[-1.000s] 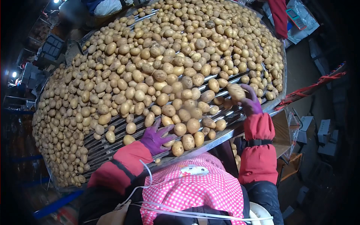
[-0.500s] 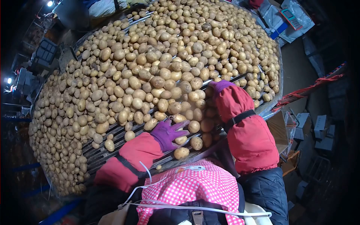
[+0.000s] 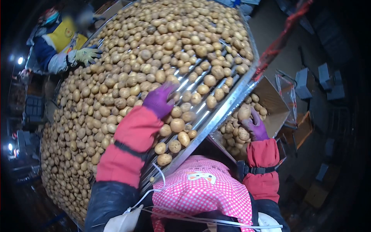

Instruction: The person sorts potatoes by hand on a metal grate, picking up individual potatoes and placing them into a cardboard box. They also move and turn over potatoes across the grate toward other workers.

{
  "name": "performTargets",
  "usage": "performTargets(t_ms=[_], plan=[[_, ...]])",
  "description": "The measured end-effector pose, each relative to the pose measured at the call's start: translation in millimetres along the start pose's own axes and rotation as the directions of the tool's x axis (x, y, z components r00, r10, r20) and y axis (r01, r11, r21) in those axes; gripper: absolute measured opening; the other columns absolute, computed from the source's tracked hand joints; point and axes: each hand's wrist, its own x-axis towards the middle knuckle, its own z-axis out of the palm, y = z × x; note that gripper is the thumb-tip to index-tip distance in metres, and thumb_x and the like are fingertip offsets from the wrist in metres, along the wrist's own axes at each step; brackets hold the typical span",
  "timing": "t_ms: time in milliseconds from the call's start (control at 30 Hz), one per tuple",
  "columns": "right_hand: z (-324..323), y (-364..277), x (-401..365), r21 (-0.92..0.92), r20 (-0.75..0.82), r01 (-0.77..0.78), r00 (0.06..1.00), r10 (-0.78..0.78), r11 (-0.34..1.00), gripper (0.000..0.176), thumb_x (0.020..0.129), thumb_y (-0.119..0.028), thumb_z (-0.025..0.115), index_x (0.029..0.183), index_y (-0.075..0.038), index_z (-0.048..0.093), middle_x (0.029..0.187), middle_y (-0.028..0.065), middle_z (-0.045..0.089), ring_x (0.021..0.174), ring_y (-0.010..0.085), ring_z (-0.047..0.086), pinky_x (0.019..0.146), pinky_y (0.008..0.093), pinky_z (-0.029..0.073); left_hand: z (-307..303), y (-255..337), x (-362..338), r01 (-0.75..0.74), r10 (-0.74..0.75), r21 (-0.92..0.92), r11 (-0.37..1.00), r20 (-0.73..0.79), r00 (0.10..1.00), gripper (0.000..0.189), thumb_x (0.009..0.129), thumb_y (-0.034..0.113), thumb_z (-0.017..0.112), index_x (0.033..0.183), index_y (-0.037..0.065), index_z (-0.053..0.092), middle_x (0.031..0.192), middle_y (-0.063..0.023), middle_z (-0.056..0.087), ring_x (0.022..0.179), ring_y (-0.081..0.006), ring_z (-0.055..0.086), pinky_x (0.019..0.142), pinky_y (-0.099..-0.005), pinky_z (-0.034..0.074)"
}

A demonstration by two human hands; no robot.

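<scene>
Across the slatted metal sorting table point(image 3: 211, 120) lies a thick spread of potatoes point(image 3: 116, 92). My left hand point(image 3: 158, 101), in a purple glove, rests among them near the table's right side, thumb apart from the slightly blurred fingers. Beside it, loose potatoes point(image 3: 177, 125) sit on the bars. Off the table's right edge, my right hand point(image 3: 256, 127), gloved in purple too, is inside a cardboard box point(image 3: 272, 102). Its thumb and fingers close around a potato point(image 3: 244, 112), above other potatoes in the box.
A co-worker's gloved hand point(image 3: 87, 55) touches the potatoes at the far left edge. A red wrapped cord point(image 3: 276, 42) runs up from the table's right corner. White boxes point(image 3: 303, 83) and an orange-edged crate point(image 3: 303, 129) stand on the floor at right.
My right hand has moved off the table into the box, with a potato in it. My left hand has moved up over the potatoes. The view has turned right, and a co-worker now shows.
</scene>
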Motion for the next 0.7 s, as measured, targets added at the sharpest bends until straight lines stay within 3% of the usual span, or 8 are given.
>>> performTargets(t_ms=[167,233,267,367,400,467,500,700], plan=[[-112.1,27.3,-102.9,0.074,-0.478,-0.089,0.871,0.114,0.993,0.037,0.091,-0.012,0.060,0.125,0.000,0.055,0.097,0.0134,0.066,0.085,0.0201,0.065,0.081,0.0304,0.053,40.2,0.8,81.5,0.044,-0.098,0.380,0.924,0.125,0.987,0.067,0.070,0.023,0.074,0.134,0.020,0.052,0.137,-0.0187,0.049,0.118,-0.0389,0.053,0.101,-0.0437,0.044],[-141.9,48.3,-149.3,-0.318,-0.588,0.026,0.778,-0.219,0.948,0.031,0.094,-0.025,0.054,0.115,-0.003,0.060,0.091,0.0127,0.066,0.076,0.0212,0.065,0.067,0.0300,0.053,29.2,7.0,97.7,0.183,-0.298,0.430,0.884,0.217,0.930,0.069,0.069,0.021,0.074,0.134,0.020,0.051,0.139,-0.0189,0.048,0.120,-0.0387,0.052,0.102,-0.0433,0.044],[-157.2,58.8,-171.6,0.128,-0.736,0.018,0.672,0.083,0.992,0.033,0.095,-0.030,0.051,0.114,-0.004,0.060,0.090,0.0117,0.066,0.074,0.0213,0.064,0.062,0.0315,0.052,27.5,10.5,99.4,0.171,-0.266,0.399,0.901,0.196,0.944,0.066,0.070,0.020,0.073,0.133,0.022,0.052,0.138,-0.0191,0.048,0.119,-0.0391,0.053,0.101,-0.0439,0.045],[-212.8,94.5,-221.5,0.575,-0.674,0.083,0.611,0.414,0.814,0.036,0.094,-0.035,0.049,0.112,-0.005,0.059,0.089,0.0099,0.064,0.073,0.0205,0.063,0.056,0.0325,0.049,18.7,-4.3,81.9,0.147,-0.204,0.327,0.933,0.146,0.968,0.062,0.073,0.019,0.070,0.133,0.020,0.052,0.133,-0.0202,0.051,0.121,-0.0390,0.052,0.102,-0.0433,0.044],[-222.8,107.3,-222.6,0.697,-0.548,0.128,0.730,0.409,0.705,0.037,0.093,-0.037,0.051,0.112,-0.006,0.058,0.087,0.0048,0.060,0.071,0.0168,0.059,0.053,0.0317,0.046,29.6,-11.2,83.0,0.119,-0.167,0.289,0.950,0.149,0.975,0.064,0.074,0.020,0.070,0.135,0.016,0.050,0.132,-0.0210,0.052,0.125,-0.0382,0.049,0.106,-0.0412,0.041],[-223.4,115.6,-223.2,0.889,-0.334,0.233,0.919,0.210,0.394,0.041,0.091,-0.041,0.055,0.112,-0.007,0.057,0.095,0.0029,0.061,0.072,0.0143,0.057,0.053,0.0293,0.044,68.6,-10.7,88.8,0.050,-0.084,0.256,0.966,0.124,0.989,0.062,0.074,0.020,0.070,0.133,0.015,0.051,0.130,-0.0210,0.053,0.122,-0.0384,0.051,0.103,-0.0423,0.042],[-207.9,98.3,-215.9,0.898,-0.408,0.317,0.859,0.308,0.305,0.048,0.090,-0.045,0.057,0.115,-0.004,0.057,0.111,0.0142,0.060,0.089,0.0225,0.058,0.061,0.0335,0.051,78.0,-14.4,87.4,0.021,-0.049,0.253,0.967,0.104,0.993,0.061,0.075,0.021,0.070,0.132,0.014,0.051,0.129,-0.0210,0.054,0.121,-0.0385,0.052,0.102,-0.0428,0.043],[-136.8,19.9,-156.6,0.883,-0.440,0.443,0.896,-0.055,0.154,0.070,0.085,-0.037,0.070,0.137,-0.002,0.040,0.117,0.0183,0.054,0.096,0.0216,0.058,0.072,0.0308,0.054,57.1,-48.0,63.8,0.065,-0.056,0.298,0.952,-0.038,0.998,0.054,0.077,0.021,0.067,0.128,0.008,0.052,0.122,-0.0214,0.056,0.113,-0.0384,0.056,0.096,-0.0446,0.046]])
